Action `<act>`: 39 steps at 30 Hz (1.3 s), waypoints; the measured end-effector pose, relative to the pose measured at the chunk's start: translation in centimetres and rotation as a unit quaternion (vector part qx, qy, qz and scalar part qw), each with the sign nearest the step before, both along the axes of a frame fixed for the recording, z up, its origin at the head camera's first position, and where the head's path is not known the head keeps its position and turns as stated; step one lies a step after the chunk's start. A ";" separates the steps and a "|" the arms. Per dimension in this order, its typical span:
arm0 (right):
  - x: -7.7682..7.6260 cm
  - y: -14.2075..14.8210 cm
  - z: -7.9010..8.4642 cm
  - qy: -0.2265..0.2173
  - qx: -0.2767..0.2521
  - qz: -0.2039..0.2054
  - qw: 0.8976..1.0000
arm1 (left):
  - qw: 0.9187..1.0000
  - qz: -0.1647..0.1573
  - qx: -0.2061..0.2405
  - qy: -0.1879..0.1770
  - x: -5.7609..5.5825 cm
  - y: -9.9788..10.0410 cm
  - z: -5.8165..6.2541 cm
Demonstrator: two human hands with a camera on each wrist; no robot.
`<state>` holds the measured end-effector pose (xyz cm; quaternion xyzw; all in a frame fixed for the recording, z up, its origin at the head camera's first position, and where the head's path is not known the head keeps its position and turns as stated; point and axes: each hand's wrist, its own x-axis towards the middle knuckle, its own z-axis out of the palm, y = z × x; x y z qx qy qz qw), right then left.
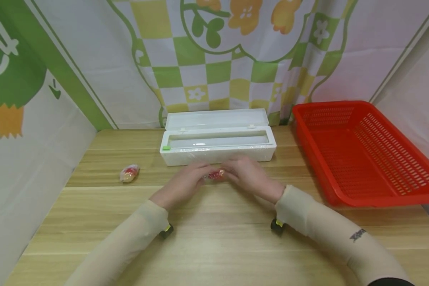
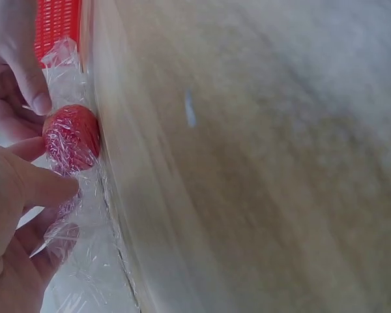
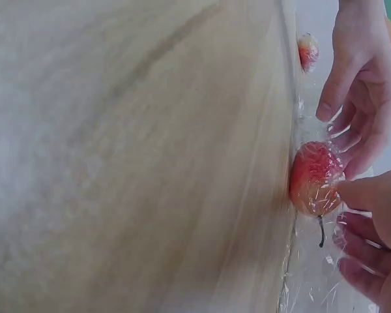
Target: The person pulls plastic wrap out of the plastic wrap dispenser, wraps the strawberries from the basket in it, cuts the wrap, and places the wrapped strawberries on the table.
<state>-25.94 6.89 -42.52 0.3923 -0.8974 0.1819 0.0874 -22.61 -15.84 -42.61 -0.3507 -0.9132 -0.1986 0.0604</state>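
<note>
Left hand (image 1: 186, 182) and right hand (image 1: 249, 174) gripped clear plastic film (image 2: 64, 75) around a red-yellow fruit (image 1: 216, 173), which sat between them before an open white box (image 1: 218, 155) on the wooden table (image 1: 214, 242).

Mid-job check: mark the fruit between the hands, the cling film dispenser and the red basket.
Fruit between the hands (image 3: 315, 179): right wrist view, middle of its film-covered body.
Cling film dispenser (image 1: 218, 154): head view, white front face.
Red basket (image 1: 357, 159): head view, bare floor.
</note>
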 end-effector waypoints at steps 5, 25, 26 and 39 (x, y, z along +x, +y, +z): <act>0.1 -0.4 0.2 0.013 -0.013 0.020 1.000 | 1.000 0.004 0.012 -0.017 -0.2 -0.1 -0.1; -0.3 -1.2 0.5 -0.020 0.015 -0.001 1.000 | 0.994 0.084 0.045 -0.059 0.4 -3.5 -0.3; -0.3 -1.2 0.5 -0.019 0.018 -0.003 1.000 | 0.993 0.094 0.045 -0.063 0.6 -3.8 -0.3; -0.1 -1.0 0.6 -0.039 0.021 -0.016 0.999 | 0.980 0.158 0.065 -0.104 1.7 -7.3 -0.3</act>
